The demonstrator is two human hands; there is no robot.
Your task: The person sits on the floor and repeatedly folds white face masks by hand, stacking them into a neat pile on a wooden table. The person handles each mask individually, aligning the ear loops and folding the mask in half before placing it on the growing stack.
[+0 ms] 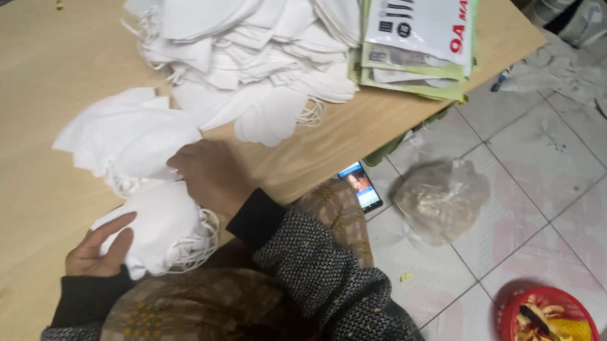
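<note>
A small stack of white folded face masks (pixel 160 228) with elastic loops rests at the near edge of the wooden table (pixel 30 101). My left hand (pixel 98 249) cups the stack's left side from below. My right hand (pixel 207 174) presses on top of the stack, fingers curled over it. Just beyond my right hand lies a loose fan of white masks (pixel 124 136). A big heap of white masks (pixel 248 38) covers the table's far side.
A stack of flat printed packets (pixel 419 40) lies at the table's far right corner. On the tiled floor sit a phone (pixel 361 185), a clear plastic bag (pixel 440 201), a red basket with scraps (pixel 552 337) and crumpled plastic wrap (pixel 573 75).
</note>
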